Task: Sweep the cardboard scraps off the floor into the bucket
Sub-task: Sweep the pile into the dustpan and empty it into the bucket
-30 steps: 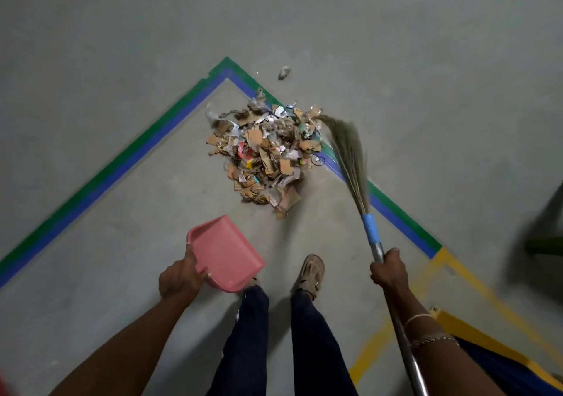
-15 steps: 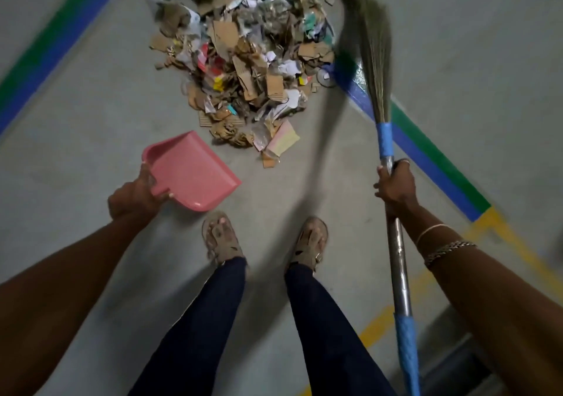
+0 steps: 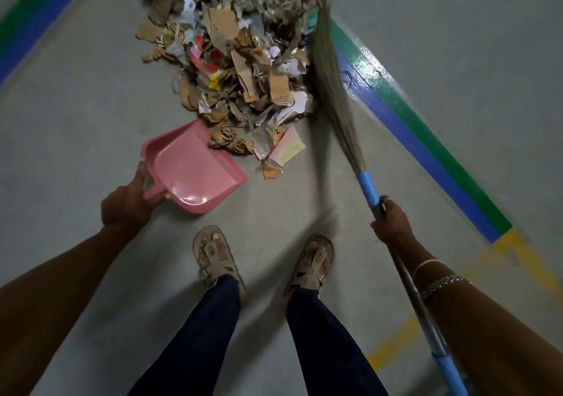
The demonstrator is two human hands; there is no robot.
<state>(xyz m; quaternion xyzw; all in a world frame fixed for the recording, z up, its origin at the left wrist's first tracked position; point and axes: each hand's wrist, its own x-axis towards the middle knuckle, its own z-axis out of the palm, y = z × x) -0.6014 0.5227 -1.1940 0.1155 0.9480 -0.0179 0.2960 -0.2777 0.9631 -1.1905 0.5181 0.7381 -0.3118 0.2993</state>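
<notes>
Both hands were busy. One heap of torn brown cardboard scraps (image 3: 240, 69), mixed with bits of white and coloured paper, lay on the grey concrete floor (image 3: 76, 106) in the upper centre of the frame. Its near edge touched the lip of the pink plastic dustpan (image 3: 195, 167). I held that pan low and tilted, mouth toward the heap, so the scraps could be pushed straight in. My left hand (image 3: 128, 203), at centre left, was curled round the pan's short handle, thumb up against its back rim. My right hand (image 3: 391, 222), at centre right, was wrapped tight round the metal shaft of the long grass broom (image 3: 332, 79), just below its blue sleeve. The bristles lay against the heap's right side, beside the green and blue floor stripe (image 3: 426, 139), placed, I judge, to drag the scraps left toward the pan. No bucket showed anywhere in the frame.
</notes>
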